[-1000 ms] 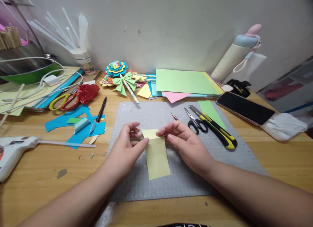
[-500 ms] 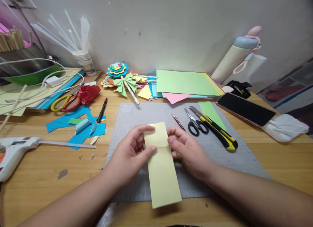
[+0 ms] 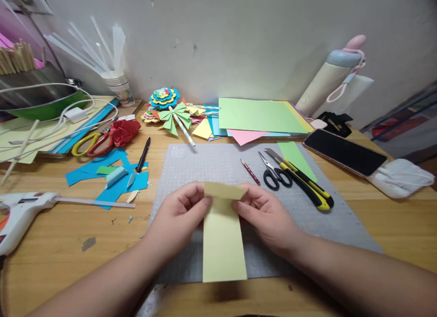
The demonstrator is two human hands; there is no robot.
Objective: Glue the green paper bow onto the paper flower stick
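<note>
A pale yellow paper strip [image 3: 223,244] is held up over the grey cutting mat [image 3: 194,166], its top part bent along a crease. My left hand [image 3: 186,210] pinches its left edge near the crease, thumb in front and fingers behind. On the right edge, at about the same height, my right hand [image 3: 262,214] grips it in the same way. Some fingertips are hidden behind the paper. Beyond my right hand, a dark red pencil [image 3: 250,172], black-handled scissors [image 3: 275,173] and a yellow-black utility knife [image 3: 303,182] lie on the mat.
Blue paper scraps [image 3: 112,180], a black pen [image 3: 143,155] and a hot glue gun [image 3: 27,212] lie to the left. Coloured paper sheets [image 3: 261,115] and paper flowers [image 3: 164,98] are at the back. A phone [image 3: 344,152] and a leaning bottle [image 3: 327,78] stand on the right.
The strip's top section has tilted at the crease and now looks foreshortened and darker. My right thumb has shifted onto the strip's front, and the strip hangs straighter.
</note>
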